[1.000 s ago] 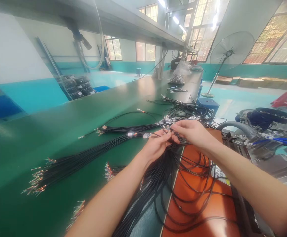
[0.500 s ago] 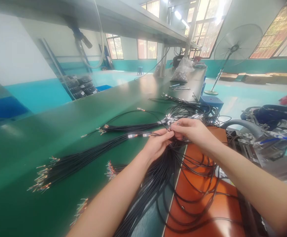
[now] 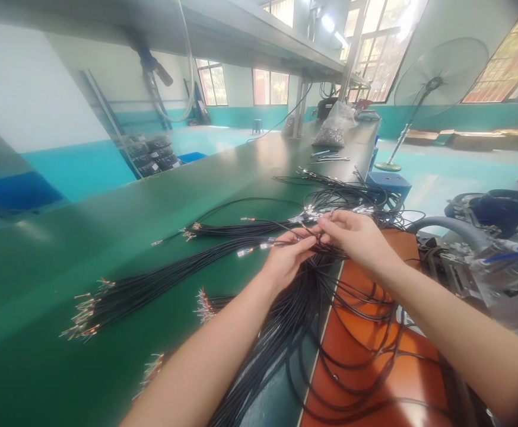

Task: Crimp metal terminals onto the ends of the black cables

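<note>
1. A long green surface (image 3: 107, 237) is seen stretching ahead and to the left of both hands.
2. An orange mat (image 3: 374, 379) is laid below the right hand, crossed by loose black loops.
3. A standing fan (image 3: 437, 77) is placed on the floor far beyond the right hand.
4. A mass of black cables (image 3: 294, 314) is spread under both hands and trails back between the forearms.
5. A straight bundle of cables (image 3: 152, 284) is laid out to the left of the left hand, its bared tips fanned at the far end.
6. The left hand (image 3: 285, 261) is closed, with cable ends pinched between thumb and fingers.
7. The right hand (image 3: 356, 237) is likewise closed on the same cable ends (image 3: 314, 237), fingertips touching those of the left.
</note>
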`<act>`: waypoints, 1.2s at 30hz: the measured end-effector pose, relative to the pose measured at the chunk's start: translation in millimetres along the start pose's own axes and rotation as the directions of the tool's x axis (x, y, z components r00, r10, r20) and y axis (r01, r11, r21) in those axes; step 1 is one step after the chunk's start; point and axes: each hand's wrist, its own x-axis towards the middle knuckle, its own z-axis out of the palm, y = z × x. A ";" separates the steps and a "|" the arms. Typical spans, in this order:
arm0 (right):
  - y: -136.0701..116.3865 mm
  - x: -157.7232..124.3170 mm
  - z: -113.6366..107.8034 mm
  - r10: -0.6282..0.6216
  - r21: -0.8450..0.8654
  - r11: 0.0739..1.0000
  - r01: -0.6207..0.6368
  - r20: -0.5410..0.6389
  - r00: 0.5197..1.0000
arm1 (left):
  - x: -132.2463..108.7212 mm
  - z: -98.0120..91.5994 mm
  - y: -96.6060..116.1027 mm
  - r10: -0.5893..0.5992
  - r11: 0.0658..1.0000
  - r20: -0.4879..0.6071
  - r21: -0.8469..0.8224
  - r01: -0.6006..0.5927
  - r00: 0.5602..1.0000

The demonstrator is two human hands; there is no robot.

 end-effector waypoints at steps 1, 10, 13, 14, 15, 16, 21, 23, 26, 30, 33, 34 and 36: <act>-0.5 -0.1 -0.5 0.004 0.013 1.000 -0.004 0.006 1.000 | -0.1 0.2 0.5 -0.003 1.000 -0.002 -0.001 0.003 1.000; 2.3 -0.5 -9.1 0.035 0.114 0.992 -0.047 0.112 0.993 | -0.8 1.8 0.8 0.016 0.998 0.003 0.058 -0.016 1.000; 2.6 -1.7 -6.6 0.013 0.045 0.999 -0.019 0.119 0.993 | -0.8 2.3 -0.5 0.037 0.994 0.010 0.100 -0.038 0.999; 2.3 -2.0 -5.3 0.008 0.016 1.000 -0.010 0.112 0.994 | -0.9 2.5 -0.9 0.047 0.992 0.014 0.114 -0.048 0.999; 1.8 -2.2 -3.9 0.004 -0.011 1.000 -0.003 0.105 0.994 | -1.0 2.7 -1.2 0.056 0.990 0.018 0.126 -0.058 0.998; 1.3 -2.3 -2.5 0.005 -0.031 1.000 -0.002 0.100 0.995 | -1.1 2.9 -1.5 0.064 0.988 0.024 0.138 -0.066 0.998; -2.9 -2.1 2.8 0.045 -0.049 0.998 -0.043 0.051 0.998 | -2.4 4.1 -2.0 0.091 0.977 0.058 0.189 -0.101 0.994; -4.6 -2.3 3.6 0.055 -0.057 0.997 -0.052 0.048 0.997 | -2.7 3.6 -2.3 0.097 0.972 0.067 0.208 -0.109 0.993; -5.8 -2.0 2.6 0.039 -0.053 0.998 -0.037 0.031 0.999 | -2.8 1.9 -2.5 0.108 0.963 0.085 0.239 -0.125 0.991; -5.6 1.1 -1.6 -0.004 -0.028 1.000 0.002 -0.053 0.999 | -3.1 0.5 -1.8 0.156 0.941 0.077 0.292 -0.172 0.985; -6.2 2.8 -4.4 -0.019 -0.013 1.000 0.019 -0.067 0.998 | -3.1 1.1 -2.9 0.152 0.936 0.076 0.310 -0.169 0.985; -6.7 2.7 -5.0 -0.026 -0.021 0.999 0.024 -0.063 0.998 | -3.0 1.4 -3.7 0.142 0.938 0.080 0.308 -0.160 0.987; -8.2 1.9 -5.9 -0.048 -0.053 0.998 0.045 -0.069 0.996 | -2.5 1.9 -5.3 0.125 0.943 0.086 0.299 -0.145 0.988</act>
